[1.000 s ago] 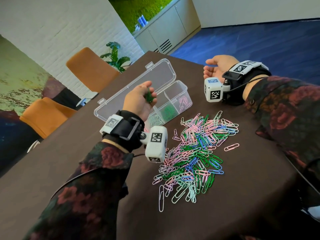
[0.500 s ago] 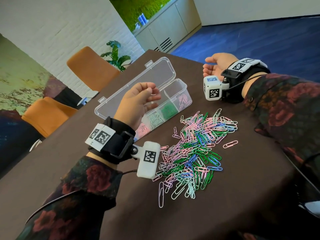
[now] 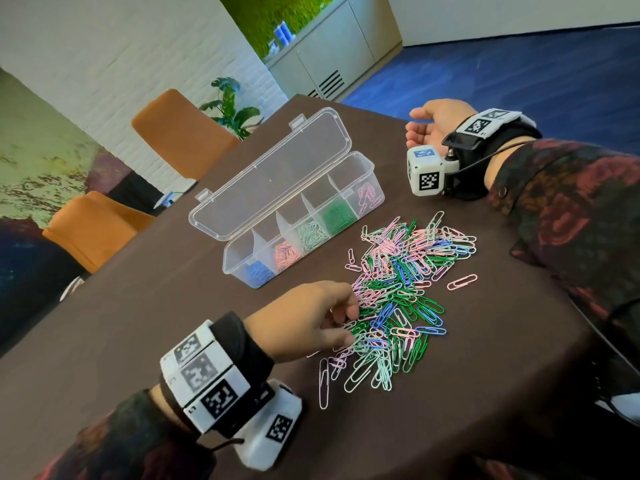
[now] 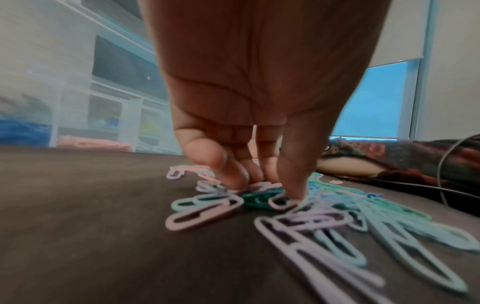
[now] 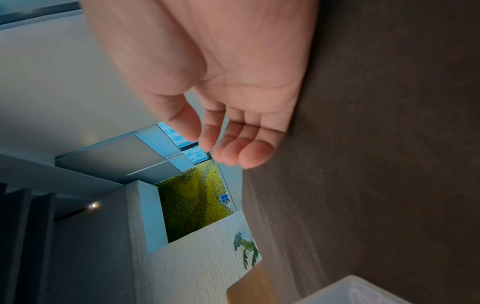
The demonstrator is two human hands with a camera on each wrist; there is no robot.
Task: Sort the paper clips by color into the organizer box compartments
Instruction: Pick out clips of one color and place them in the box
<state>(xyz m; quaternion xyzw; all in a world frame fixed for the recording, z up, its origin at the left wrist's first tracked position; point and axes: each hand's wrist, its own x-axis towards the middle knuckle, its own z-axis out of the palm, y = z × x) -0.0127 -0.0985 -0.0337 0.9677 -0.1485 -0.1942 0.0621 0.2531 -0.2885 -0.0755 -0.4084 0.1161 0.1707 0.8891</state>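
Left hand [image 3: 311,317] now down from the clear plastic organizer box [image 3: 294,216] onto the heap of coloured paper clips [image 3: 405,292] on the dark counter [image 3: 173,341], left wrist view shows fingertips [image 4: 293,189] pinching dark green clips, right hand [image 3: 436,124] resting, loosely curled, holding nothing

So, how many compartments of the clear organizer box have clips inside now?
5, in a row in the organizer box: blue clips nearest, then salmon-pink, pale mint, dark green and light pink farthest.
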